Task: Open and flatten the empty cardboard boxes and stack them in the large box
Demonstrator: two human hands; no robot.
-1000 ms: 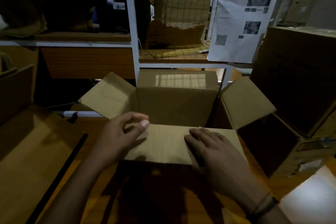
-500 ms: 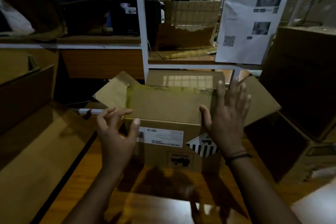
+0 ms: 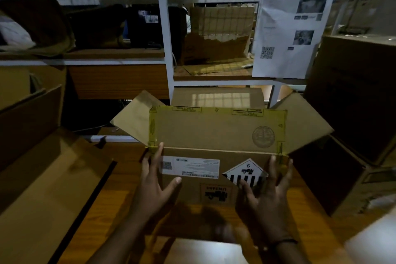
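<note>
A brown cardboard box stands on the wooden table in the middle of the head view, its printing upside down. A white shipping label and a striped hazard diamond are on its near face. Its near flap, edged with yellow tape, stands upright, and the side flaps are splayed outward. My left hand lies along the box's near left corner with straight fingers and the thumb on the face. My right hand touches the near right corner, fingers spread and thumb on the hazard diamond. A large open box sits at the left.
Stacked dark cardboard boxes crowd the right side. A white metal shelf rack runs behind, holding torn cardboard and dark items, with a printed paper sheet hanging on it. A pale sheet lies at the near table edge.
Both hands left the near flap, which rose from flat to upright, and then dropped to the box's two near corners. The box's labelled face now shows.
</note>
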